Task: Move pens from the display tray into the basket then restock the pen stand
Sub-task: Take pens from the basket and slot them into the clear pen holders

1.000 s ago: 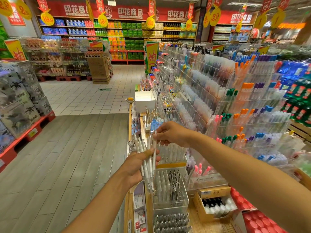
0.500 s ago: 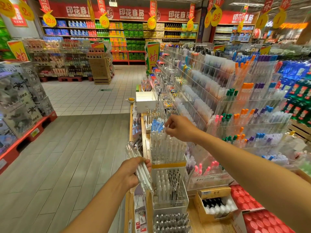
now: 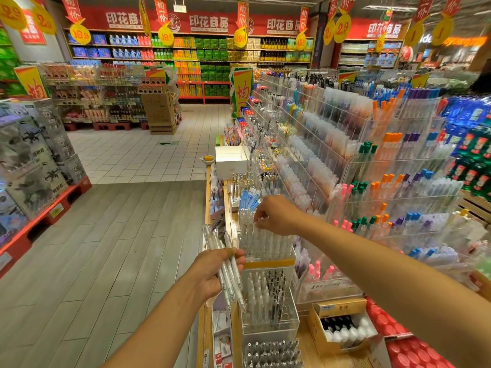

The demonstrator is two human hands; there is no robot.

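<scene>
Hands (image 3: 212,272) hide pen bundle (image 3: 225,264) middle; right fingertips blurred.

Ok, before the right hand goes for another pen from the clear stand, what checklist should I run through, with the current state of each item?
1. Left hand grips the bundle of white pens: ok.
2. Bundle tidy: not ok, the pens splay at differing angles.
3. Right hand over the clear pen stand: ok.
4. Right hand's fingertips pinching a pen: cannot tell, the tips are too small to read.
5. Stand holds upright white pens: ok.
6. Basket in view: not ok, none visible.
</scene>
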